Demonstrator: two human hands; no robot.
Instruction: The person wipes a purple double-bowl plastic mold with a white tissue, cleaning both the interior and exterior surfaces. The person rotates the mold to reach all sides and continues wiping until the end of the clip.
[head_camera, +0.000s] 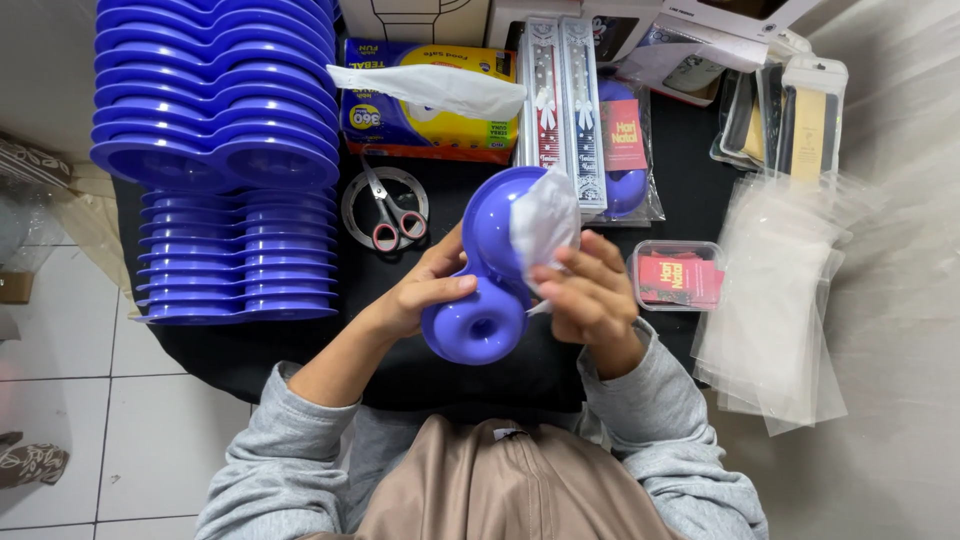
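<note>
Purple moulded-plastic tray with two round hollows (487, 275) is held up over the near middle of the black counter (250, 350), tilted on edge. Left hand (425, 290) clamps its lower lobe, thumb across the rim, fingers behind. Right hand (590, 295) is closed on a crumpled white tissue (545, 220), pressed against the upper lobe.

Handling, judged: light, stiff, thin-walled; glossy, so likely slippery when gripped flat. Narrow waist and raised rims look like the surest holds. Probably not fragile, though a hard squeeze might flex it.

Far left: two stacks of matching purple trays (215, 100). Red-handled scissors (395, 215) lie just left of the held tray; yellow-and-blue tissue pack (430, 110) sits far middle; clear plastic sleeves (780, 300) at right.
</note>
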